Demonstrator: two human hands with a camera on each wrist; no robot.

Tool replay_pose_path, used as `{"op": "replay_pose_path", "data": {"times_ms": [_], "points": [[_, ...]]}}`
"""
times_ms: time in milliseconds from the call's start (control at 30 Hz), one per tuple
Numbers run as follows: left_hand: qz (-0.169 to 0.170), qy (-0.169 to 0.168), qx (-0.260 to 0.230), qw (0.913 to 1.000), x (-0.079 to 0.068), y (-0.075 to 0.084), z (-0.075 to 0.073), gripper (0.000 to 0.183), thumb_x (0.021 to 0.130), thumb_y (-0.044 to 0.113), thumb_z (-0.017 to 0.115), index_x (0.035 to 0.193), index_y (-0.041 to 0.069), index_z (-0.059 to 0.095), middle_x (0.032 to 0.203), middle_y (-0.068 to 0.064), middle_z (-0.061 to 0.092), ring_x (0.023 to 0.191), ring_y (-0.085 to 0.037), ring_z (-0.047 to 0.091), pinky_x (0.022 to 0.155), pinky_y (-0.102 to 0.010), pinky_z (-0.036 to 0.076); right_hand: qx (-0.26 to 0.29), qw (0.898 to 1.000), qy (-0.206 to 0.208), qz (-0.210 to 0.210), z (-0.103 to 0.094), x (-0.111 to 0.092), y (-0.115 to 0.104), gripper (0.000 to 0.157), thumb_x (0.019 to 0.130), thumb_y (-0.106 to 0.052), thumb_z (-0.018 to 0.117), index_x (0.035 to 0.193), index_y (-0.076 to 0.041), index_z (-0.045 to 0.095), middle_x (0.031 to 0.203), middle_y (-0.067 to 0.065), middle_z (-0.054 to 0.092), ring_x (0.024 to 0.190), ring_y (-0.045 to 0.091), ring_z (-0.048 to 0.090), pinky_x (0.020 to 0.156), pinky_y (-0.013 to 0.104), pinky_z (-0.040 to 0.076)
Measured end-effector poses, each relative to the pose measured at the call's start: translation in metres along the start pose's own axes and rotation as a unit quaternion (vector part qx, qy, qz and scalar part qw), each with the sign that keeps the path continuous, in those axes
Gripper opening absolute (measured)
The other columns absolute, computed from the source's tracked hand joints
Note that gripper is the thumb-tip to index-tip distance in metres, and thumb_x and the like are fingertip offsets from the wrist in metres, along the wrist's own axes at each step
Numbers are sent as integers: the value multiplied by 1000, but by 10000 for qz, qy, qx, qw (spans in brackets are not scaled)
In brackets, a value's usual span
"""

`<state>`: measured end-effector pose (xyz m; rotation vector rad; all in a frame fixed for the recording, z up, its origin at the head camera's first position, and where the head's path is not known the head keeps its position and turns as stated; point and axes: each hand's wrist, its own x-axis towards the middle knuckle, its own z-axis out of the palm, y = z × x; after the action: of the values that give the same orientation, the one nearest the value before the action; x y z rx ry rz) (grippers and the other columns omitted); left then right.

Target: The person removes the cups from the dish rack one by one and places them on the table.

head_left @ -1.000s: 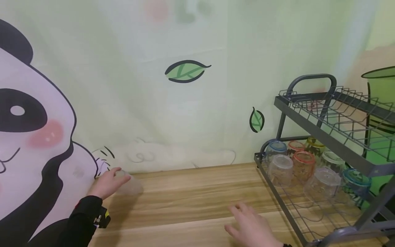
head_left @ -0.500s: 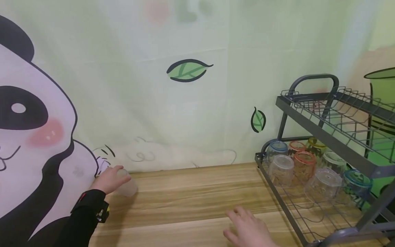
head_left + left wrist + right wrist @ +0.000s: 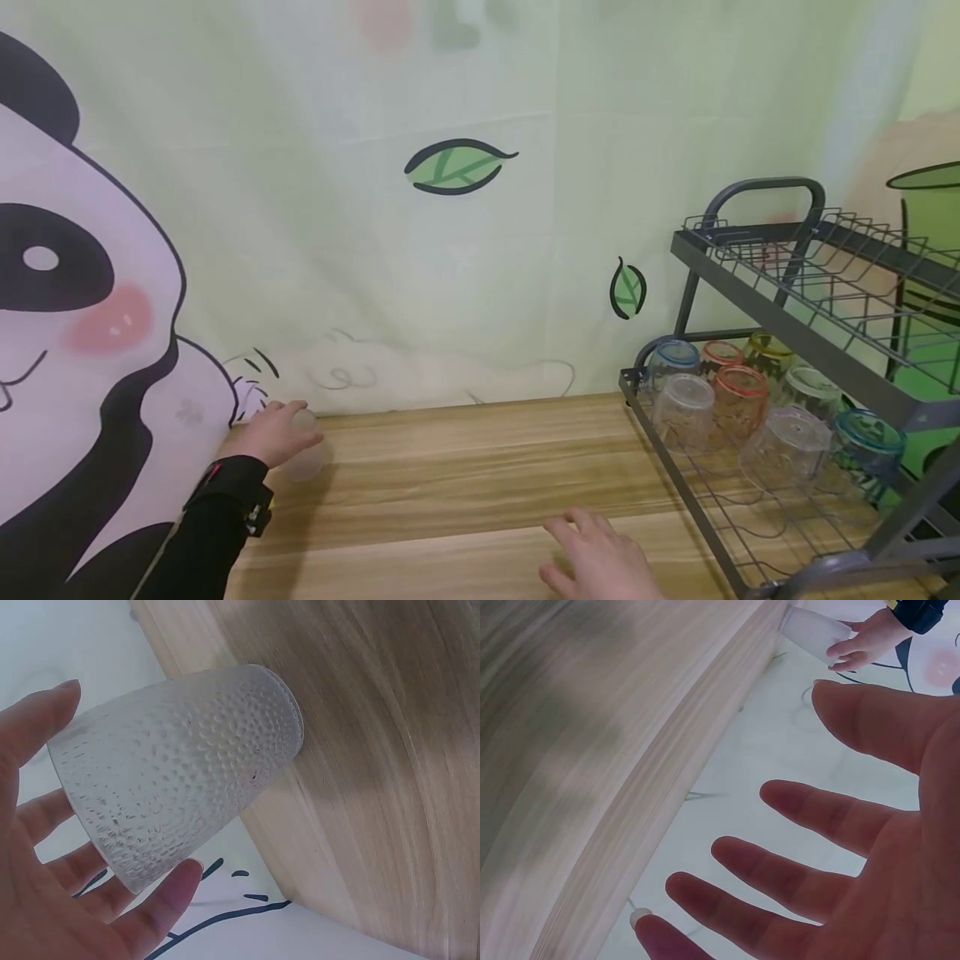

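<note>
A frosted, dimpled clear tumbler [image 3: 180,772] stands on the wooden table at the far left, near the wall, its narrower end down on the wood. My left hand [image 3: 273,433] holds it around the wide upper rim, thumb on one side and fingers on the other. The left wrist view shows the little finger [image 3: 176,889] lying along the tumbler's wall, while other fingers pass partly behind it. Over the front of the table, left of the rack, my right hand [image 3: 600,557] is held with fingers spread and nothing in it.
A dark two-tier metal dish rack [image 3: 787,308] stands on the right. Several upturned glasses with coloured bases, among them a red one [image 3: 740,400], sit on its lower tier; wire dividers line the upper. A printed cloth wall [image 3: 450,275] backs the wooden table [image 3: 450,475].
The tumbler, blurred and leaning a second ago, now stands straighter and slightly left, with my left hand following around its rim. My right hand has lowered slightly.
</note>
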<state>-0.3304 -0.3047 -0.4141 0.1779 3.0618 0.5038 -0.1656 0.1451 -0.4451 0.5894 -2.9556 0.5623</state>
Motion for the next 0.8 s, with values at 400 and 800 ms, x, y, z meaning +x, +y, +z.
{"op": "replay_pose_path", "data": {"times_ms": [400, 800], "points": [[-31, 120, -118, 9999, -11, 5, 5, 107, 81, 67, 65, 152, -3, 24, 151, -42, 3, 135, -62, 8, 97, -77, 21, -32, 9999, -138, -44, 3, 1, 2, 48, 83, -37, 75, 122, -10, 64, 124, 18, 58, 109, 39, 56, 70, 62, 50], [737, 689, -46, 9949, -13, 52, -9, 102, 83, 63, 67, 154, 3, 25, 157, -33, 3, 139, -55, 9, 101, -74, 22, -797, 9962, 355, 20, -34, 4, 26, 48, 83, -39, 77, 119, -9, 65, 117, 15, 61, 103, 36, 60, 69, 54, 53]]}}
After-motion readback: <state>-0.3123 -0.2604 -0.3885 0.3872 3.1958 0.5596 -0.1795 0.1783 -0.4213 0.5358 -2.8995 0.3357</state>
